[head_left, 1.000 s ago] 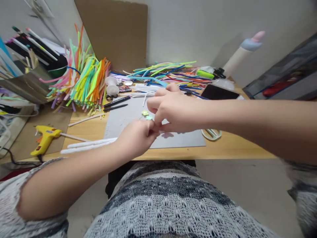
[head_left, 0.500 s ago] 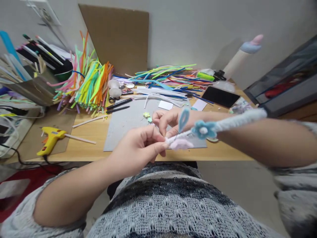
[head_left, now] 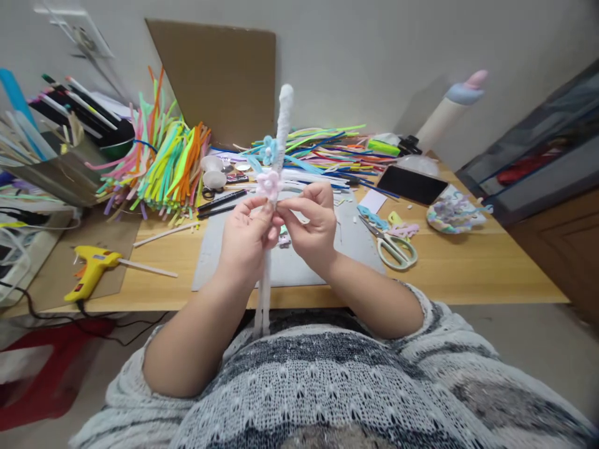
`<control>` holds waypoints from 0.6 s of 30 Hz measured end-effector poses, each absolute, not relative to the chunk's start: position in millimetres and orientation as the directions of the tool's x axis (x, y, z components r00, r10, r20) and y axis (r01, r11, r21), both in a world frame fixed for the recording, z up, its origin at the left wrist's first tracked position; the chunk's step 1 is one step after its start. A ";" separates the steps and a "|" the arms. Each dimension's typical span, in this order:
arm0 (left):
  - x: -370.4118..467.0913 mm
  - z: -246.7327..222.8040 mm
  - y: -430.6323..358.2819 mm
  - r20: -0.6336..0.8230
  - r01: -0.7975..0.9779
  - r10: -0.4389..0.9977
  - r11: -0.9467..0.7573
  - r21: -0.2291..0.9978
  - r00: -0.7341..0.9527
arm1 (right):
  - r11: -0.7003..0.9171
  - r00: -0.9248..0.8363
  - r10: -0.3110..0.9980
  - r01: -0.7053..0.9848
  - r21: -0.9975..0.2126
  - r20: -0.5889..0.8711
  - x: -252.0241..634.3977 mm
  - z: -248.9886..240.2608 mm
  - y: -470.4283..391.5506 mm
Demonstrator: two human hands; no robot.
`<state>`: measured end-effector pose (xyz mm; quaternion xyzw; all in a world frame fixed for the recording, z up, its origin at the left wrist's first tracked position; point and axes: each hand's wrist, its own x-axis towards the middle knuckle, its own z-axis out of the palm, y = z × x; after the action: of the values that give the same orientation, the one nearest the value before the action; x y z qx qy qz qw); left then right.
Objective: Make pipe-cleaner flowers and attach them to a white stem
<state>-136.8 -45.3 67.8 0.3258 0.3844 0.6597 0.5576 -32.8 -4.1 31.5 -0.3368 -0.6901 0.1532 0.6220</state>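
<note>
Upright in front of me stands a white fuzzy pipe-cleaner stem [head_left: 284, 118], with loose white ends hanging below my hands. On it sit a blue pipe-cleaner flower [head_left: 268, 150], a blue loop leaf and, lower down, a pink pipe-cleaner flower [head_left: 269, 184]. My left hand [head_left: 248, 237] is closed round the stem just under the pink flower. My right hand [head_left: 312, 224] pinches at the same spot from the right; its fingertips meet those of the left, and the exact bit between them is too small to make out. Small flower pieces [head_left: 284, 237] lie on the grey mat [head_left: 219, 249] behind.
Scissors [head_left: 395, 248] lie right of the mat beside blue and pink pipe-cleaner pieces. Further right is a pastel bowl [head_left: 444, 215], with a phone [head_left: 412, 183] behind. A yellow glue gun [head_left: 96, 268] rests at left. Bundled pipe cleaners [head_left: 173, 162] and cardboard [head_left: 215, 81] stand at the back.
The stem has swung from pointing right to upright, its flowers now facing me. My right hand has come round to the stem's right side, and the scissors have come into view.
</note>
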 end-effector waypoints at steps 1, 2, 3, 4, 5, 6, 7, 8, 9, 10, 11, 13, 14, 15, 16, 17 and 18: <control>-136.2 67.2 -44.9 -0.019 -0.504 0.987 -0.064 0.861 -0.158 | 0.734 -0.010 0.640 0.301 -0.608 0.768 -32.3 29.7 -3.2; -135.6 66.6 -44.7 -0.040 -0.522 0.989 -0.042 0.852 -0.144 | 0.744 -0.020 0.624 0.322 -0.586 0.781 -31.6 27.6 -2.4; -135.3 65.9 -44.6 -0.059 -0.537 0.990 -0.020 0.843 -0.129 | 0.755 -0.031 0.606 0.339 -0.562 0.795 -30.9 25.5 -1.6; -135.1 65.1 -44.6 -0.078 -0.553 0.990 0.001 0.833 -0.117 | 0.766 -0.043 0.587 0.354 -0.537 0.808 -30.0 23.3 -0.9; -135.1 64.1 -44.6 -0.099 -0.569 0.989 0.019 0.822 -0.110 | 0.775 -0.057 0.569 0.371 -0.512 0.820 -29.0 21.2 -0.2; -135.2 63.1 -44.8 -0.123 -0.588 0.987 0.038 0.808 -0.105 | 0.781 -0.072 0.554 0.388 -0.489 0.829 -28.0 19.2 0.6; -135.5 62.0 -44.9 -0.147 -0.609 0.984 0.053 0.791 -0.104 | 0.785 -0.092 0.543 0.407 -0.466 0.835 -26.8 17.3 1.4; -135.8 60.9 -45.1 -0.171 -0.633 0.980 0.067 0.771 -0.105 | 0.789 -0.114 0.533 0.426 -0.444 0.838 -25.6 15.4 2.3; -136.0 59.9 -45.1 -0.194 -0.656 0.975 0.076 0.751 -0.108 | 0.789 -0.134 0.527 0.444 -0.425 0.839 -24.6 13.6 3.1; -136.1 59.1 -45.0 -0.213 -0.677 0.971 0.082 0.731 -0.113 | 0.788 -0.151 0.524 0.460 -0.410 0.838 -23.7 11.8 3.9; -136.0 58.5 -44.7 -0.226 -0.695 0.967 0.085 0.714 -0.115 | 0.786 -0.164 0.524 0.471 -0.400 0.836 -23.2 10.1 4.5; -135.0 57.6 -43.6 -0.234 -0.717 0.967 0.091 0.691 -0.103 | 0.781 -0.166 0.530 0.477 -0.403 0.831 -23.2 7.2 4.8; -134.1 57.2 -42.8 -0.231 -0.722 0.968 0.092 0.686 -0.096 | 0.777 -0.153 0.540 0.470 -0.419 0.828 -23.9 6.1 4.3; -133.2 56.8 -41.9 -0.223 -0.724 0.970 0.088 0.685 -0.093 | 0.771 -0.137 0.554 0.455 -0.444 0.821 -24.8 5.4 3.3; -132.3 56.3 -41.0 -0.213 -0.722 0.973 0.082 0.687 -0.092 | 0.768 -0.118 0.569 0.431 -0.475 0.814 -25.9 5.0 1.7; -131.7 55.7 -40.2 -0.204 -0.718 0.974 0.073 0.693 -0.098 | 0.764 -0.098 0.585 0.399 -0.507 0.805 -27.1 4.9 -0.4; -131.3 55.1 -39.4 -0.195 -0.711 0.975 0.062 0.700 -0.108 | 0.763 -0.081 0.599 0.362 -0.536 0.797 -28.3 5.2 -2.9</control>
<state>-131.3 -39.4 55.1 0.1898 0.3474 0.6581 0.6405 -28.3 -2.9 5.2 -0.3295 -0.7284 0.1000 0.5923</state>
